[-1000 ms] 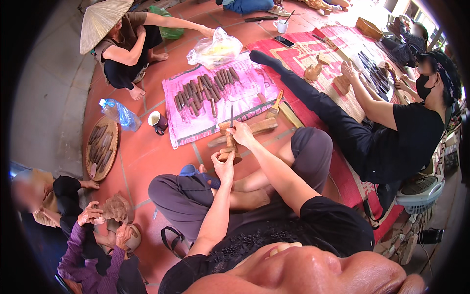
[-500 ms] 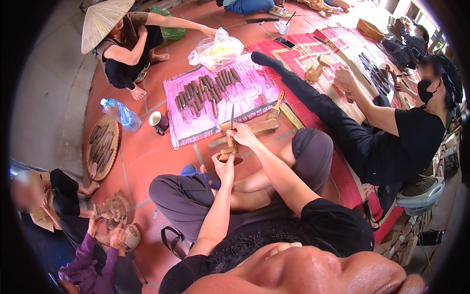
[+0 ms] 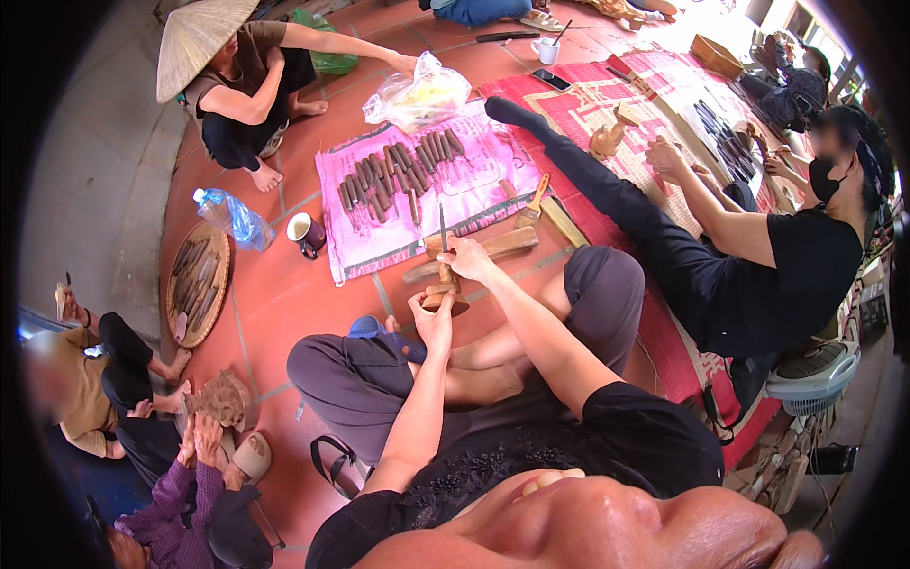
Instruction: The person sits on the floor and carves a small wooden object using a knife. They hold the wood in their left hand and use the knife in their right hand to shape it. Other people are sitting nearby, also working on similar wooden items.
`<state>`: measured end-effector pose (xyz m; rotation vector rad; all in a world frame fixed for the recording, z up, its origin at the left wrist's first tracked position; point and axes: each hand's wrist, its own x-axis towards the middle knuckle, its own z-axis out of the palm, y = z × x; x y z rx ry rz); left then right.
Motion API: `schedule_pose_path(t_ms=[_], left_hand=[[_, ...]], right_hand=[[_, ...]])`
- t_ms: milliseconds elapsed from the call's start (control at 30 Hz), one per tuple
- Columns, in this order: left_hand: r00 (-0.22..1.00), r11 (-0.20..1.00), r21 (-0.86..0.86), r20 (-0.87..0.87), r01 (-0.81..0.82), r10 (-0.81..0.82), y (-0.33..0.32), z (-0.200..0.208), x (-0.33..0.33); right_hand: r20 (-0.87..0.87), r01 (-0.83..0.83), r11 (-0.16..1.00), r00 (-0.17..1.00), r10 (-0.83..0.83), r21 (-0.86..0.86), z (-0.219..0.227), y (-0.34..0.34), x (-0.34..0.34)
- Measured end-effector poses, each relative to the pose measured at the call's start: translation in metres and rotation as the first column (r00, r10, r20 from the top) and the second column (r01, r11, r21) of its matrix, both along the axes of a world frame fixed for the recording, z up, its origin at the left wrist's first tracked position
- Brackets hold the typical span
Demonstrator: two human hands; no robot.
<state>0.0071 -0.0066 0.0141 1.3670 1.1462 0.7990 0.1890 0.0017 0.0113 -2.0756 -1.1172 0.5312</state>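
Note:
I sit cross-legged with both forearms reaching forward. My left hand (image 3: 433,321) is closed around the lower part of a small brown wood carving (image 3: 445,284), which has a wider, rounded base. Just above it, my right hand (image 3: 468,260) is closed on a slim, dark, file-like tool (image 3: 443,226). Its tapered shaft points away from me. The tool's lower end lies against the top of the carving, partly hidden by my fingers. Beyond my hands, pieces of wood (image 3: 507,245) and a flat brush (image 3: 535,205) lie on the floor.
Many wood-handled tools (image 3: 384,180) lie on a pink sack (image 3: 334,237). To its left stand a mug (image 3: 305,234), a plastic bottle (image 3: 235,220) and a round basket (image 3: 224,294). A co-worker's leg (image 3: 607,194) stretches over the red mat at right. Other people sit at left.
The tool's shaft has tilted slightly left and its tip sits a little lower, while both hands keep their grip. At lower left, co-workers' hands have moved; one person's arm is now raised.

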Motion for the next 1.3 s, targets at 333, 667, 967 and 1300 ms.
schedule_pose_path(t_ms=[333,667,967,1300], left_hand=[[1.000,1.000,0.026,0.026,0.017,-0.018,0.001,-0.003,-0.002],[1.000,1.000,-0.006,0.026,0.005,-0.005,0.000,-0.004,-0.004],[0.999,1.000,-0.007,0.043,0.021,-0.021,-0.003,-0.001,0.005],[0.999,1.000,-0.001,0.030,0.015,-0.015,-0.001,0.004,0.001]], right_hand=[[-0.128,0.043,0.998,0.991,-0.036,0.045,0.004,-0.002,-0.001],[-0.134,0.151,0.987,0.981,-0.143,0.054,0.003,0.002,-0.006],[0.008,0.235,0.968,0.971,-0.237,0.085,-0.007,0.001,-0.001],[0.013,0.129,0.990,0.991,-0.130,0.062,-0.005,0.002,-0.006]])
